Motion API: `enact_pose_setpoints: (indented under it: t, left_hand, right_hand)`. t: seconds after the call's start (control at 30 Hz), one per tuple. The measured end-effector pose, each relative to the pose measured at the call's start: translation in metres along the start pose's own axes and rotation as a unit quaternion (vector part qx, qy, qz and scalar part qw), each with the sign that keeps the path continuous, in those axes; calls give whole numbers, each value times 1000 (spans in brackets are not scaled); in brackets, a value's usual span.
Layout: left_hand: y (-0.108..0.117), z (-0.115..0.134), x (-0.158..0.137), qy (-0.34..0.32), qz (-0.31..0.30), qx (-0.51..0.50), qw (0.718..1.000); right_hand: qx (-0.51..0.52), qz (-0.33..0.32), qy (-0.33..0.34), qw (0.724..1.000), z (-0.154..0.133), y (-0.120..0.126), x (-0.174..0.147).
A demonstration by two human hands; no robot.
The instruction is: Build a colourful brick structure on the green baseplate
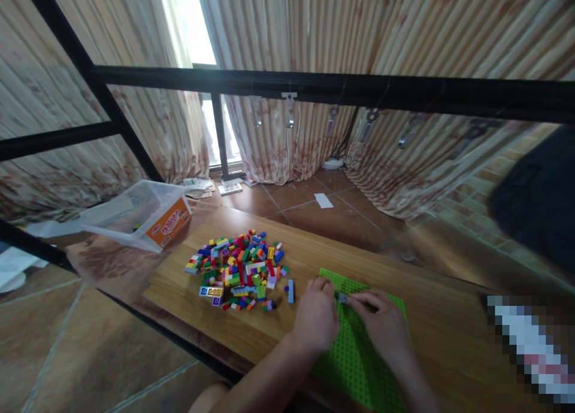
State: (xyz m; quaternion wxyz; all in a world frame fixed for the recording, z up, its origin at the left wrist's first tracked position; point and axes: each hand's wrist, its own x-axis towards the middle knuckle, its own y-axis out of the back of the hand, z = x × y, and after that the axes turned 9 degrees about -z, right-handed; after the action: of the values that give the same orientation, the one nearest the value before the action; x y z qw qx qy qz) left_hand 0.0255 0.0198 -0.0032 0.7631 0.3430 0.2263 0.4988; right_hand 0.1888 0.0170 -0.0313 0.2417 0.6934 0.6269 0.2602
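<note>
A green studded baseplate (354,353) lies on the wooden board, partly covered by my hands and forearms. Over its upper part, my right hand (386,323) pinches a small grey-blue toy brick (342,298) between thumb and forefinger. My left hand (317,314) is curled closed at the brick's left end, above the plate's left edge; its fingertips are hidden, so what they hold does not show. Left of that hand, a long blue brick (290,291) lies apart from a heap of mixed coloured bricks (242,268).
A clear plastic box (130,221) with an orange label stands at the board's far left. A black metal rail (287,84) with hanging hooks crosses in front of curtains (305,36). Papers (323,200) lie on the tiled floor. A pixelated patch (530,347) covers something at right.
</note>
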Motion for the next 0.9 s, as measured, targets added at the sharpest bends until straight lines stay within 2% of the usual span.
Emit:
enact_pose_setpoints:
  t: [0.13,0.3,0.63,0.9]
  left_hand:
    - [-1,1,-3,-23,-43,48,998]
    - [-4,1,-5,-33,-55,87,994]
    - [-4,4,-7,-53,-40,111,992]
    - [5,8,-3,-47,-34,105,993]
  right_hand:
    - [1,-4,-2,1000,6,1,1]
    - [-10,13,25,1000,13,-4,-1]
    - [-35,54,60,996,13,-8,-8]
    - [-53,42,67,995,12,-5,-12]
